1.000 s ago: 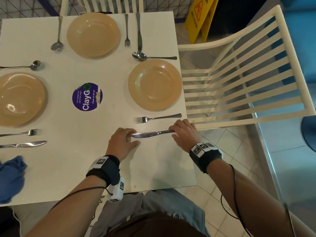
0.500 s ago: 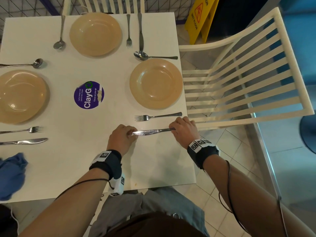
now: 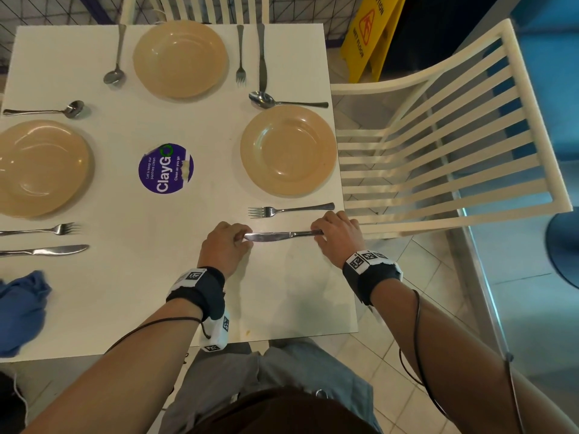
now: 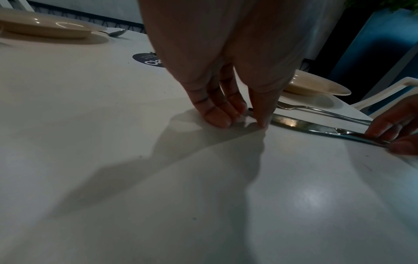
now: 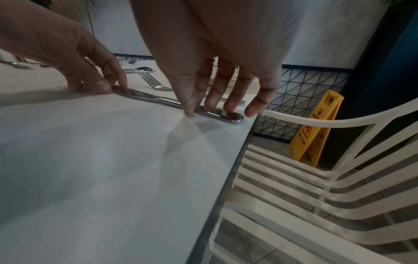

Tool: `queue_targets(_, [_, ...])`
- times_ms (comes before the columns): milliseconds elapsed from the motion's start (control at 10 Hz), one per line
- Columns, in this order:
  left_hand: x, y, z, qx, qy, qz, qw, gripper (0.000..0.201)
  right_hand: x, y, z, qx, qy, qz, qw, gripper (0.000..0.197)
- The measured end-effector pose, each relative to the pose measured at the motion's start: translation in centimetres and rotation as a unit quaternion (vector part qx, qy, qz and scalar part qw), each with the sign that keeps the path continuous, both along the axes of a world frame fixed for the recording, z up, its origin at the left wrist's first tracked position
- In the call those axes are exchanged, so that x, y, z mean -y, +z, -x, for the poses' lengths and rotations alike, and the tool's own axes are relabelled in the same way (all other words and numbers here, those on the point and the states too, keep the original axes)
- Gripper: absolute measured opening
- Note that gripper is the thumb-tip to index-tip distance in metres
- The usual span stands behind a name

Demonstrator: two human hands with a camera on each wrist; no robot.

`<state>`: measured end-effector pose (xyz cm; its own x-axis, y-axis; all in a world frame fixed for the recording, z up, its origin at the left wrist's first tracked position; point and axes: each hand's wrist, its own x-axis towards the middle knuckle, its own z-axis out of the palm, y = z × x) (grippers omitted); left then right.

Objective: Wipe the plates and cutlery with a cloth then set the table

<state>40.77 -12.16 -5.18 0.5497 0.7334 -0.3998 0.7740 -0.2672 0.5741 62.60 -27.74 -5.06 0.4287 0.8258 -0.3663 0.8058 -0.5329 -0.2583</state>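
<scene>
On the table point(image 3: 131, 296) beside the fork point(image 3: 289, 210), both hands pinch the table knife point(image 3: 282, 236), left hand point(image 3: 224, 245) at the tip, right hand point(image 3: 336, 234) at the handle, probably squaring it up before letting go.

Round purple ClayGo sticker point(image 3: 166, 168) mid-table, white slatted chair point(image 3: 438, 145) alongside, yellow wet-floor sign point(image 3: 369, 36) beyond.

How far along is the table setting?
Three tan plates are set, two with full cutlery. Both hands, left hand and right hand, pinch the last steel table knife beside the steel fork. Left: releasing it; crumpled blue cloth remains out.
</scene>
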Motion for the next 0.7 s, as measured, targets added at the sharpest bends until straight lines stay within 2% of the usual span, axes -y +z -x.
queue_targets(400, [0.1, 0.6, 1.3, -0.008, 0.008, 0.003, 1.0, 0.031, 0.3, 0.9, 0.2, -0.008, 0.004, 0.014, 1.0, 0.03])
queue_targets(600, [-0.4, 2.2, 6.4, -0.02, -0.01, 0.018, 1.0, 0.02, 1.8, 2.5, 1.6, -0.01, -0.033, -0.033, 0.999, 0.037])
queue_targets(700, [-0.2, 2.5, 11.0, -0.027, -0.009, 0.045, 0.999, 0.014, 4.5, 2.5, 4.1, -0.032, -0.069, -0.065, 0.995, 0.034])
